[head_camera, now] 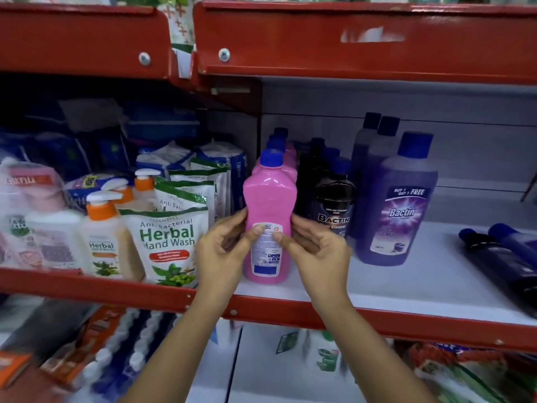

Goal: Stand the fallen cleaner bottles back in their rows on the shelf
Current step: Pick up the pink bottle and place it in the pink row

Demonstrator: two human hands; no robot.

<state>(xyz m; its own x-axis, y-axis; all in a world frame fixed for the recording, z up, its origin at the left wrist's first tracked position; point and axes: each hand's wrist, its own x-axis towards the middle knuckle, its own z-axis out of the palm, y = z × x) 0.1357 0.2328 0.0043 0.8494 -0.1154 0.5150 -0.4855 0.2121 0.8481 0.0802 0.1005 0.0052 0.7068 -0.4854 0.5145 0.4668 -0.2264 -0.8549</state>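
Note:
A pink cleaner bottle (269,199) with a blue cap stands upright at the front of a row of pink bottles on the white shelf (406,289). My left hand (223,254) grips its left side and my right hand (313,251) its right side, thumbs on the back label. Right of it stand a black Bactin bottle (334,205) and a row of purple Bactin bottles (398,205). At the far right two dark bottles (505,257) with blue caps lie on their sides on the shelf.
Herbal hand wash pouches (168,242) and pump bottles (101,242) fill the shelf section to the left. A red shelf lip (290,312) runs along the front and a red shelf (348,42) hangs overhead. More goods sit on the shelf below.

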